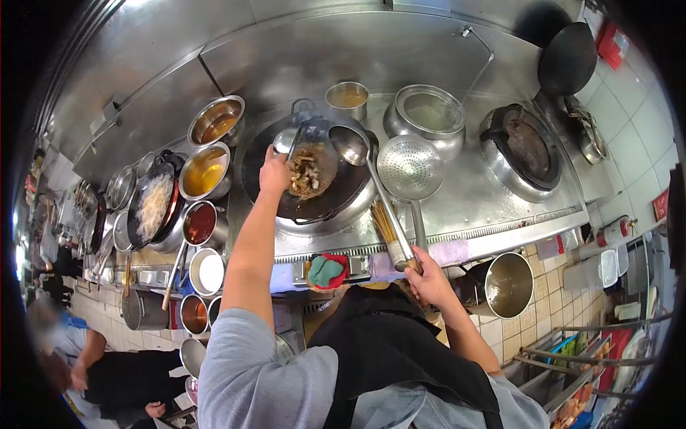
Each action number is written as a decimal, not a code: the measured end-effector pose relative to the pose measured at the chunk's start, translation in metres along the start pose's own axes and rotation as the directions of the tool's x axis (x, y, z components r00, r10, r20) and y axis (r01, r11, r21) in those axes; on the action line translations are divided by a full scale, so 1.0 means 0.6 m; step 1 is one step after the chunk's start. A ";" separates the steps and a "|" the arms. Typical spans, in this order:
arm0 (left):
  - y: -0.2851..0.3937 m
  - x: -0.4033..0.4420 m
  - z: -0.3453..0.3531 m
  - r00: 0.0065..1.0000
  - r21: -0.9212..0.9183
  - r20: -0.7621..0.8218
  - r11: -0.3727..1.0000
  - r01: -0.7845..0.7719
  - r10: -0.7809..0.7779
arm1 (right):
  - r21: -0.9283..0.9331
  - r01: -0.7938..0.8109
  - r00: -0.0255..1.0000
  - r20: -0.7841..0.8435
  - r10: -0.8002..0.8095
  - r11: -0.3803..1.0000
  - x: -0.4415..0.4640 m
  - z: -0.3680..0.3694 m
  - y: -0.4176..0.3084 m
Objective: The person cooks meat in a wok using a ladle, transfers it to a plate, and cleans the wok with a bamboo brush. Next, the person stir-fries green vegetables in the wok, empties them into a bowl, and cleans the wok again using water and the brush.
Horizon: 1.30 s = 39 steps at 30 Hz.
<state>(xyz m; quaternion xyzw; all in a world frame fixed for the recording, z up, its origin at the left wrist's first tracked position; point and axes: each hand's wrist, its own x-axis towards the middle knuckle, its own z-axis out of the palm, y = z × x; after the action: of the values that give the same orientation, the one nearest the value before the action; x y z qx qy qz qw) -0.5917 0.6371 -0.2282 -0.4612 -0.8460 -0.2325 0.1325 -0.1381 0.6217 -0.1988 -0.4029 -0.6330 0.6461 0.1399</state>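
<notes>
My left hand [274, 174] is closed on the handle of a metal utensil [286, 140] at the left part of the dark wok [334, 203]. Brown food pieces in bubbling liquid [311, 171] lie in the wok. My right hand [429, 277] grips the end of a long ladle handle; the ladle's round bowl [349, 145] is over the wok's right side. A perforated skimmer [410, 168] rests to the right of the wok, its handle running down near my right hand. A bamboo brush [384, 225] lies beside the ladle handle.
Metal bowls of yellow liquid [204, 171] and red sauce [200, 222] stand left. A lidded-looking pot [431, 113] and second wok [527, 148] are right. Folded cloths [327, 272] lie on the front edge. A large pot [509, 285] stands lower right. Another person [78, 350] is lower left.
</notes>
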 end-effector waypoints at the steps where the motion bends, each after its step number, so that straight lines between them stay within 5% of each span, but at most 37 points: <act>1: 0.004 0.005 -0.011 1.000 -0.004 0.004 1.000 0.001 -0.001 | -0.002 -0.004 1.000 -0.003 0.004 1.000 -0.001 -0.003 0.020; 3: 0.009 0.017 -0.047 0.994 -0.043 -0.021 0.993 -0.107 0.106 | -0.313 0.206 0.961 -0.115 -0.252 0.927 0.009 -0.011 0.068; 4: 0.017 0.019 -0.070 0.993 -0.012 -0.014 0.993 -0.113 0.113 | -0.477 0.362 0.859 -0.161 -0.485 0.800 0.006 -0.010 0.067; 5: 0.025 0.020 -0.094 0.994 -0.011 -0.015 0.994 -0.109 0.109 | -0.478 0.364 0.860 -0.156 -0.485 0.799 0.002 -0.014 0.062; 7: 0.039 0.015 -0.138 0.990 0.000 -0.064 0.992 -0.127 0.127 | -0.633 0.123 0.942 -0.168 -0.291 0.764 -0.004 -0.022 0.055; 11: 0.051 -0.031 -0.135 0.973 -0.018 -0.211 0.995 -0.103 0.097 | -0.748 0.170 0.899 -0.149 -0.412 0.641 0.035 -0.017 0.046; 13: 0.028 -0.059 -0.100 0.940 -0.008 0.021 0.940 -0.341 0.341 | -0.760 0.153 0.912 -0.139 -0.387 0.632 0.066 -0.006 0.024; 15: 0.018 -0.082 -0.090 0.991 -0.106 0.007 0.986 -0.129 0.130 | -0.667 0.191 0.931 -0.110 -0.348 0.720 0.098 -0.004 0.001; 17: -0.017 -0.084 -0.100 0.974 -0.163 -0.224 0.987 0.003 -0.040 | -0.563 0.224 0.942 -0.083 -0.324 0.795 0.142 -0.007 -0.031; 19: -0.052 -0.111 -0.130 0.923 -0.206 -0.341 0.972 0.112 -0.178 | -0.382 0.439 0.853 -0.108 -0.511 0.813 0.209 -0.017 -0.055; 20: -0.085 -0.138 -0.130 0.887 -0.258 -0.397 0.956 0.140 -0.237 | -0.499 0.396 0.860 -0.092 -0.501 0.771 0.245 -0.022 -0.092; 21: -0.116 -0.181 -0.125 0.817 -0.253 -0.506 0.953 0.166 -0.276 | -0.607 0.347 0.868 -0.081 -0.490 0.715 0.286 -0.026 -0.132; 22: -0.070 -0.224 -0.176 0.703 -0.771 -0.211 0.557 0.308 -0.680 | -0.691 0.308 0.862 -0.088 -0.499 0.654 0.334 -0.019 -0.163; 23: -0.082 -0.289 -0.172 0.539 -0.919 -0.080 0.271 0.286 -0.839 | -0.766 0.265 0.853 -0.097 -0.512 0.586 0.386 -0.010 -0.192; 25: -0.081 -0.443 -0.204 0.474 -0.925 -0.022 0.199 0.325 -0.880 | -0.846 0.172 0.862 -0.120 -0.493 0.505 0.511 0.018 -0.221; 26: -0.042 -0.501 -0.234 0.309 -0.962 0.069 0.020 0.274 -0.948 | -0.746 0.166 0.898 -0.156 -0.412 0.645 0.588 0.034 -0.227; 27: -0.043 -0.600 -0.224 0.268 -0.955 -0.040 0.116 0.274 -0.962 | -0.630 0.147 0.932 -0.171 -0.321 0.763 0.647 0.044 -0.234; 28: -0.054 -0.737 -0.229 0.157 -0.891 0.106 -0.024 0.453 -0.982 | -0.629 0.168 0.936 -0.140 -0.324 0.759 0.674 0.044 -0.246; 29: 0.023 -0.785 -0.249 0.027 -0.965 0.007 0.000 0.260 -1.000 | -0.446 0.176 0.962 -0.111 -0.250 0.878 0.700 0.040 -0.258; 30: 0.052 -0.893 -0.257 -0.240 -0.959 0.027 -0.093 0.267 -0.970 | -0.244 0.153 0.983 -0.064 -0.174 0.957 0.726 0.034 -0.266; 31: 0.056 -1.096 -0.231 0.011 -0.509 -0.360 0.206 0.835 -0.933 | -0.040 0.097 0.995 -0.001 -0.097 0.995 0.749 0.024 -0.270; 32: 0.149 -1.135 -0.261 -0.315 -0.823 -0.272 0.050 0.566 -0.909 | 0.156 0.014 0.997 0.079 -0.027 0.988 0.772 0.015 -0.271; 33: 0.235 -1.193 -0.297 -0.158 -0.009 -0.378 -0.167 0.986 -0.912 | 0.333 -0.091 0.985 0.170 0.035 0.939 0.791 0.008 -0.270; 34: 0.328 -1.254 -0.294 -0.040 -0.100 -0.566 0.021 0.995 -0.824 | -0.317 0.109 0.988 0.137 -0.068 0.942 0.780 -0.002 -0.266; 35: 0.418 -1.304 -0.286 -0.270 -0.148 -0.532 -0.226 0.963 -0.803 | -0.598 0.173 0.984 0.079 -0.157 0.783 0.763 -0.022 -0.259; 36: 0.492 -1.310 -0.288 -0.499 -0.247 -0.456 -0.434 0.867 -0.737 | -0.666 0.285 0.928 0.012 -0.372 0.689 0.726 -0.042 -0.257; 37: 0.550 -1.305 -0.284 -0.621 -0.285 -0.407 -0.553 0.783 -0.670 | -0.780 0.341 0.829 -0.013 -0.559 0.524 0.799 -0.084 -0.203; 38: 0.598 -1.302 -0.273 -0.706 -0.317 -0.361 -0.632 0.707 -0.609 | -0.727 0.304 0.891 -0.011 -0.454 0.615 0.690 -0.089 -0.249; 39: 0.635 -1.299 -0.266 -0.752 -0.332 -0.335 -0.675 0.659 -0.568 | -0.778 0.334 0.852 0.008 -0.524 0.532 0.620 -0.094 -0.269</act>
<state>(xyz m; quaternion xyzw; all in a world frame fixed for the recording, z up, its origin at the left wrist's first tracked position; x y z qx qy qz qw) 0.1508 0.1726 -0.3302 0.6787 -0.6993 -0.2140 0.0673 -0.3888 0.9441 -0.1693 -0.3249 -0.9015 0.2170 0.1859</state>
